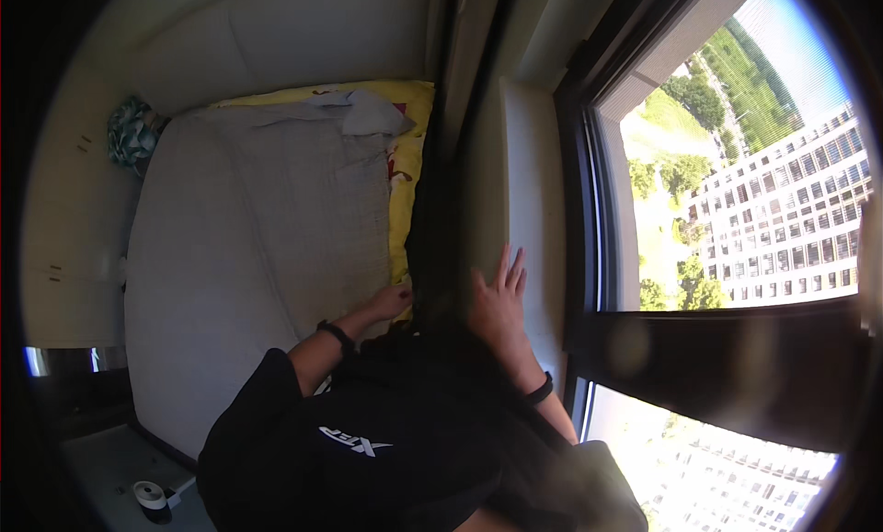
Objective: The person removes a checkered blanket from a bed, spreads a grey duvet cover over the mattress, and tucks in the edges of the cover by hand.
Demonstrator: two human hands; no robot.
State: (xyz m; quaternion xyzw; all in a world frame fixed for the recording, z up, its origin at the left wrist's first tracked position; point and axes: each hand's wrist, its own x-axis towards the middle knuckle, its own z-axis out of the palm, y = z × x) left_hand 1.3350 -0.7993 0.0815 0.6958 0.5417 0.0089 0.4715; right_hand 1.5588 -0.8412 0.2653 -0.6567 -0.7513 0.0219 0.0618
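Grey, creased cloth lies over yellow patterned fabric bedding, likely as its cover. Beside the long, pale, smooth ledge, our right hand spreads open, perhaps for balance; our left hand curls at the bedding's right edge, its grip impossible to tell. Between bedding and ledge, we have only a narrow dark gap; leftward, the flat cloth leaves open room.
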